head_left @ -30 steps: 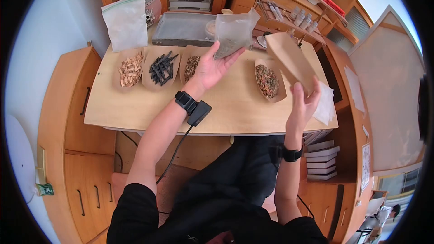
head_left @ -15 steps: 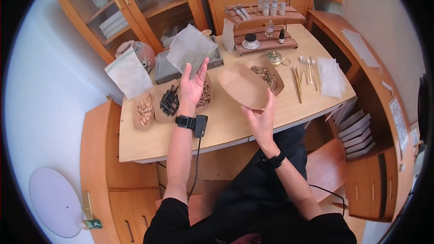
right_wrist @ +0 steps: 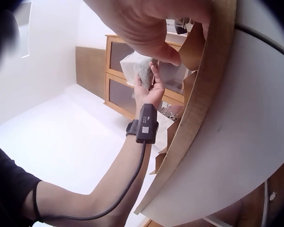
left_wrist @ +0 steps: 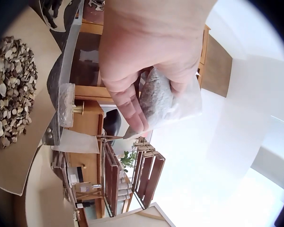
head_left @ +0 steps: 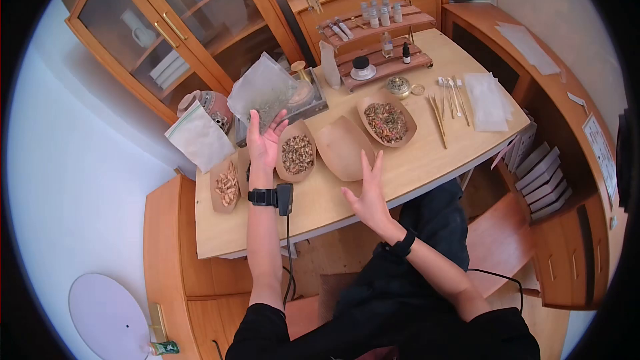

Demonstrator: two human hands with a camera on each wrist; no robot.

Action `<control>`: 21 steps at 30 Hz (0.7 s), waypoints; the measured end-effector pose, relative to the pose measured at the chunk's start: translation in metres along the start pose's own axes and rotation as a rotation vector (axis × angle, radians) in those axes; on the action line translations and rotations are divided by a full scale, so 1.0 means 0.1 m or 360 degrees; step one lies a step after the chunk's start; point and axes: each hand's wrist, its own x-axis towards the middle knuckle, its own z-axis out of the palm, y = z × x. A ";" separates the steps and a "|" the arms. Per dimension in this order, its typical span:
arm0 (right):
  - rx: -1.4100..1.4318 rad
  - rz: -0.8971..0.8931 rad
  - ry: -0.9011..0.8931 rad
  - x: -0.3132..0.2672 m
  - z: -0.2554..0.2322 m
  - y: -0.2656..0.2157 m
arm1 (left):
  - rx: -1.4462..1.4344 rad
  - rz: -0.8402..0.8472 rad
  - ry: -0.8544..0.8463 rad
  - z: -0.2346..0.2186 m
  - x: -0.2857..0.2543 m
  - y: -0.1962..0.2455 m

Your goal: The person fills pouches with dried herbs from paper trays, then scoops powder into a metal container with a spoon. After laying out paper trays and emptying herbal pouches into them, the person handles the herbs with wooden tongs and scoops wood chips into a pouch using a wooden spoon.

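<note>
My left hand (head_left: 265, 143) grips the lower end of a translucent bag (head_left: 260, 87) holding grey-green dried herb (left_wrist: 155, 97), with fingers and thumb on either side of it. The bag is raised over the back left of the table. My right hand (head_left: 371, 197), fingers spread, is at the near edge of an empty brown paper tray (head_left: 341, 150) standing on the table. To its right are mixed dried flowers (head_left: 387, 123) in a similar tray; to its left, chopped brown pieces (head_left: 297, 154). Pale slices (head_left: 227, 185) fill the far-left tray. My left wrist mostly hides dark sticks.
A wooden tiered rack (head_left: 387, 63) with small bottles stands at the back, beside a brass burner (head_left: 398, 87). Tweezers (head_left: 438, 121), slim tools and white sheets (head_left: 487, 101) lie at right. A zip bag (head_left: 200, 139) leans by a vase at left.
The paper tray in my right hand has come left and down onto the table between two filled trays, and the fingers have spread off it. The left hand still holds the bag raised.
</note>
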 end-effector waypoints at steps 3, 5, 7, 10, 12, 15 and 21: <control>0.0084 -0.0106 -0.0054 -0.02 -0.02 0.01 | 0.0085 -0.0015 0.0019 -0.07 0.03 0.01; -0.0007 -0.0260 -0.0008 -0.05 0.01 0.10 | 0.0103 -0.0025 0.0041 -0.08 0.03 0.01; 0.0029 -0.0287 0.0003 -0.05 -0.02 0.08 | 0.0116 -0.0047 0.0158 -0.08 0.02 0.04; 0.0126 -0.0304 0.0018 -0.05 -0.05 0.10 | 0.0155 -0.0026 0.0247 -0.07 0.01 0.06; 0.0183 -0.0301 0.0028 -0.06 -0.06 0.11 | 0.0173 -0.0013 0.0244 -0.06 0.01 0.09; 0.0132 -0.0332 0.0085 -0.07 -0.09 0.08 | 0.0207 0.0024 0.0208 -0.02 0.00 0.11; 0.0058 -0.0539 0.0226 0.28 -0.38 -0.10 | 0.0157 -0.0075 0.0001 0.09 0.04 0.10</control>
